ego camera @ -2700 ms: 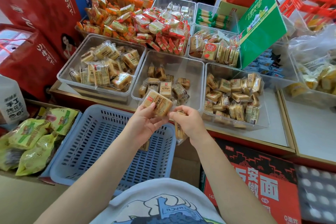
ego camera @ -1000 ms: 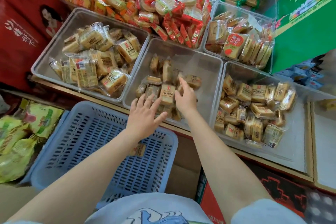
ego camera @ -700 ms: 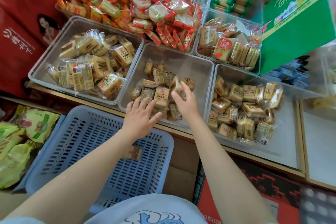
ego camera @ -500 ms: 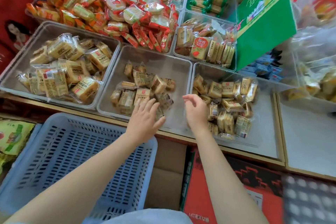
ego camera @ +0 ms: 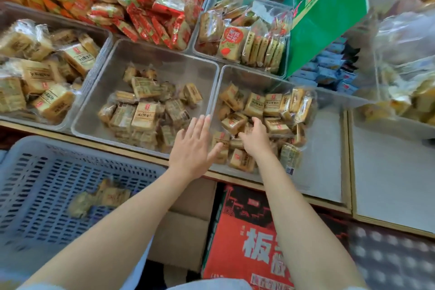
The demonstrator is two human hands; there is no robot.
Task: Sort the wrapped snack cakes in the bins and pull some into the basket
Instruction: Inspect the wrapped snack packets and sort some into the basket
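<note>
Here, both hands reach over the near edges of two clear plastic bins.
The left hand (ego camera: 193,147) lies flat with straight fingers; the right hand (ego camera: 254,138) curls into crinkly square wrapped snack cakes (ego camera: 256,115), grip unclear. Two cakes lie in the blue slotted plastic basket (ego camera: 30,186).

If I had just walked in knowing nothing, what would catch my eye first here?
Probably the heap of red and orange snack packets piled at the top left, and the green carton leaning at the upper right. In the middle, two bare arms reach forward: the right hand is in the right clear bin of tan wrapped cakes, and the left hand is spread flat beside it. A blue slotted basket sits lower left with a few cakes inside.
</note>
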